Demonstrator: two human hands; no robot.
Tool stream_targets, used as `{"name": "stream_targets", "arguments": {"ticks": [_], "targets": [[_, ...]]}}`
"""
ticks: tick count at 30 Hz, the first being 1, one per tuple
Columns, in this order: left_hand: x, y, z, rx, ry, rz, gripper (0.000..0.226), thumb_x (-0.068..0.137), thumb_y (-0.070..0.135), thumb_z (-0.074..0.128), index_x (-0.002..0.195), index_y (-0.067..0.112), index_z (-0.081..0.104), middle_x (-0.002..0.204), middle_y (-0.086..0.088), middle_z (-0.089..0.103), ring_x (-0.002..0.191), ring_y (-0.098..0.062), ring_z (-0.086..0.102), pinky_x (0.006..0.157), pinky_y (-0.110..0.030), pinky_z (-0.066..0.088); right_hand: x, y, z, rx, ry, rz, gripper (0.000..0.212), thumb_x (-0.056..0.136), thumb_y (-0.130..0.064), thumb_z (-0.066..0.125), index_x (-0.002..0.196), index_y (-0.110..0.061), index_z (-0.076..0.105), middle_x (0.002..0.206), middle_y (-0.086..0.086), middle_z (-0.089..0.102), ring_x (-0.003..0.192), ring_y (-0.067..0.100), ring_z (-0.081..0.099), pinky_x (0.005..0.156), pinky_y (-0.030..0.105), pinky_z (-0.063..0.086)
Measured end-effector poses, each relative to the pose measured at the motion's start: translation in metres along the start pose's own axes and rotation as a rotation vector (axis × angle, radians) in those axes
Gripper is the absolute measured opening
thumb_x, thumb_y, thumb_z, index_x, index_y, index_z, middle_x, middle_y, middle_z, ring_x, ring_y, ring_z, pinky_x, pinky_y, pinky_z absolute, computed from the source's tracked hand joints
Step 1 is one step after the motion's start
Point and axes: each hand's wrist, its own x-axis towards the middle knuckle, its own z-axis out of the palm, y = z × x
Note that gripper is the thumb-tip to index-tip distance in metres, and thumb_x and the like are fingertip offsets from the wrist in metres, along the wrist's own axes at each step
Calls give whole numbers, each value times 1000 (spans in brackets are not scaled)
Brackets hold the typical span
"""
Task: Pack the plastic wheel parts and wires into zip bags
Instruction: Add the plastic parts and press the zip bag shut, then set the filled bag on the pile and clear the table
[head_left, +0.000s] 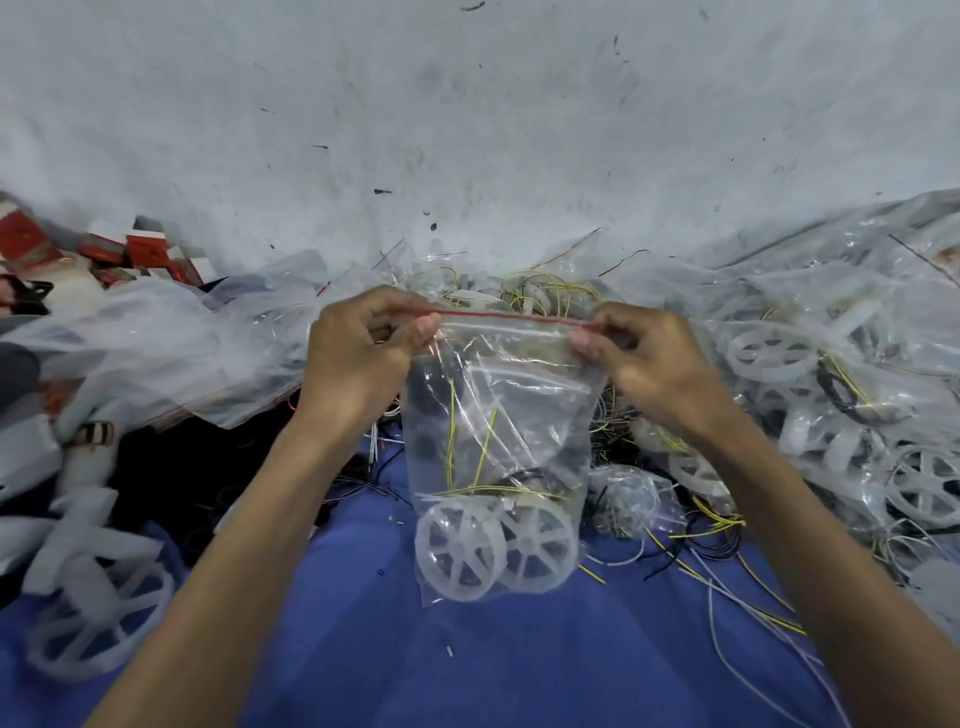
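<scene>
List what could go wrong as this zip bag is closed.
The yellow wires stand up inside the zip bag; one might catch in the red zip strip. The left hand and right hand pinch only its top corners, so the middle may not seal and the wheels could spill.

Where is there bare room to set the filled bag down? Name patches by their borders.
Bare blue cloth lies below the zip bag, between the forearms. Crowded: loose wires and bagged wheels on the right, foam pieces and a wheel on the left.

The loose wheel (98, 623) lower left is blurred; red boxes (145, 252) run off the left edge.
</scene>
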Motion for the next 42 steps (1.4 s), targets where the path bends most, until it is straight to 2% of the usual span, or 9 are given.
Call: {"name": "stream_targets", "arguments": {"ticks": [4,8,13,17,20,23,28,34,42], "targets": [[-2,-15,7,-185,-307,-286,53,58,60,75,101,36,56,90,16,72,89,-3,68,79,-22,50,-7,17,10,204,100,176,14,87,-19,61,73,-15,62,67,7,62,57,11,54,53,27,45],[-17,-33,21,-76,-605,-387,45,60,55,74,95,27,66,93,13,72,94,-7,66,93,-28,45,-6,20,27,454,198,295,21,90,-16,58,70,-16,60,60,-2,58,57,12,51,61,34,42],[-17,-43,31,-268,-366,-463,20,93,27,56,83,12,64,80,-6,56,78,-21,51,71,-33,47,-18,21,37,875,181,509,28,94,-44,44,108,-25,59,94,-7,71,87,7,66,79,28,54],[-9,-35,28,-422,-84,-637,22,95,20,55,76,13,65,78,-10,57,80,-30,51,70,-39,43,-59,2,49,366,305,406,28,92,-45,49,115,-33,40,124,-7,42,118,8,44,105,31,34],[-7,-18,34,-482,-8,-704,21,96,17,50,79,11,62,84,-9,59,73,-25,54,60,-30,43,-89,-26,64,330,-17,296,64,68,-72,48,125,-57,25,137,-26,19,122,-22,23,100,1,20],[-20,12,55,-526,-121,-706,17,93,14,53,80,12,61,80,-10,58,75,-26,54,68,-32,42,-90,-40,73,547,-222,391,103,55,-62,71,141,-46,17,150,-18,23,137,-3,22,112,23,24],[-29,49,42,-636,-783,-670,58,73,50,51,112,7,60,105,-17,63,97,-27,60,89,-32,45,-87,-29,68,1179,-291,584,38,62,1,70,96,-12,61,81,2,71,78,16,67,64,25,53],[1,26,-10,-208,-256,-245,26,84,36,58,101,17,64,106,-1,72,101,-13,66,97,-37,47,-73,-9,59,1255,-192,634,57,67,-5,46,120,-21,60,116,16,63,99,33,58,87,52,46],[-10,-31,-3,-114,-660,-679,78,61,48,83,125,14,52,120,-3,64,101,-16,65,81,-30,54,-48,-9,58,1417,55,678,35,89,12,38,105,-5,64,92,9,73,67,12,69,56,24,57]]}}
